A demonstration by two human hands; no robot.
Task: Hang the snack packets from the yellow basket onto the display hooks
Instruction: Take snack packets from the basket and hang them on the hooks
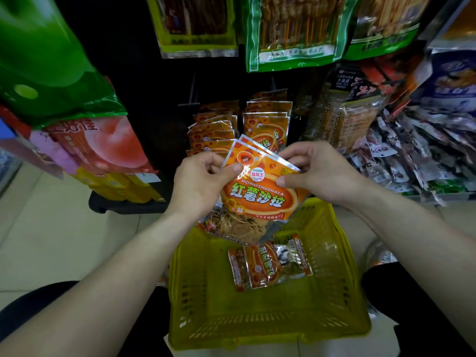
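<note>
Presently both hands, left hand (199,180) and right hand (313,173), pinch fanned orange packets (257,191) above the yellow basket (334,292). Likely separating one for the far hooks.

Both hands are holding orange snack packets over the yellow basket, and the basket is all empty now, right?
Not empty. The head view shows a few loose packets lying in the yellow basket. The rest is right: the left hand and right hand hold orange snack packets above it.
</note>
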